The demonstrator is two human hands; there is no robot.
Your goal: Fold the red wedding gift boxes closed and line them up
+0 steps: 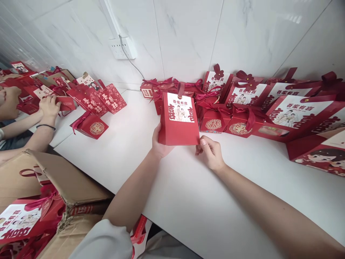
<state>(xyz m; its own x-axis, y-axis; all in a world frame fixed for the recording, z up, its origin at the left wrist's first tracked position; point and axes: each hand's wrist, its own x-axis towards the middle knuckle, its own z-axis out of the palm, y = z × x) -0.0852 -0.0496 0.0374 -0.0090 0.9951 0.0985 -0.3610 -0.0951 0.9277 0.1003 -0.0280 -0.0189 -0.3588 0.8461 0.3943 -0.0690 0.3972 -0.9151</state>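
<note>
My left hand (160, 145) supports a red gift box (179, 133) from its lower left side, above the white table. The box has sloping sides and a white printed card with a cartoon couple, and a ribbon loop shows at its top. At the box's lower right corner my right hand (211, 153) is closed, thumb and curled fingers at the edge. The box partly hides the fingertips of both hands. Just behind it stand smaller red boxes (214, 120) tied with ribbon bows.
More red boxes with cards (293, 111) line the wall on the right. A small red box (91, 126) stands left on the table (129, 126). An open cardboard carton (67, 176) holds more boxes at lower left. Another person's hand (50, 106) touches red boxes farther left.
</note>
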